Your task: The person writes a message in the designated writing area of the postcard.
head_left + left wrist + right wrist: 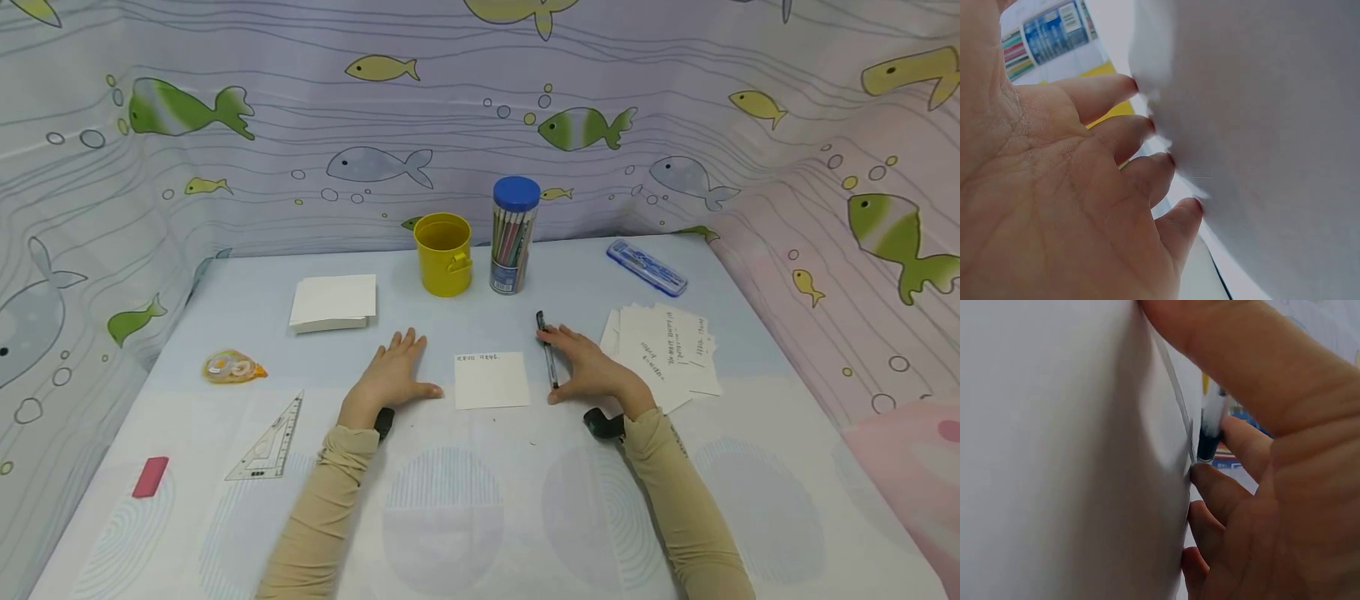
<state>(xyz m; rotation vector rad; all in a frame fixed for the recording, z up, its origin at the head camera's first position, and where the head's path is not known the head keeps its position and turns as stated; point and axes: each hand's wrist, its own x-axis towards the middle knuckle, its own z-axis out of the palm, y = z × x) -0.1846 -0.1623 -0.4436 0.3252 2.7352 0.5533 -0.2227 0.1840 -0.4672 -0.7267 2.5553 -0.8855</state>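
Observation:
A small cream note card [491, 379] with a line of writing at its top lies flat on the pale table [465, 508]. My left hand [397, 375] rests flat on the table just left of the card, fingers straight and spread [1141, 131]. My right hand [588, 371] lies on the card's right side, with fingertips and thumb touching a black pen [551, 367] that lies along the card's right edge. In the right wrist view the pen [1212, 425] shows beside my fingertips [1210, 481] on the table.
Behind the card stand a yellow cup [444, 254] and a blue-lidded tube of pencils [513, 237]. A blue case [647, 267] and a pile of written cards [667, 350] lie right. A white paper stack [333, 302], correction tape [232, 367], set square [270, 433] and pink eraser [150, 477] lie left.

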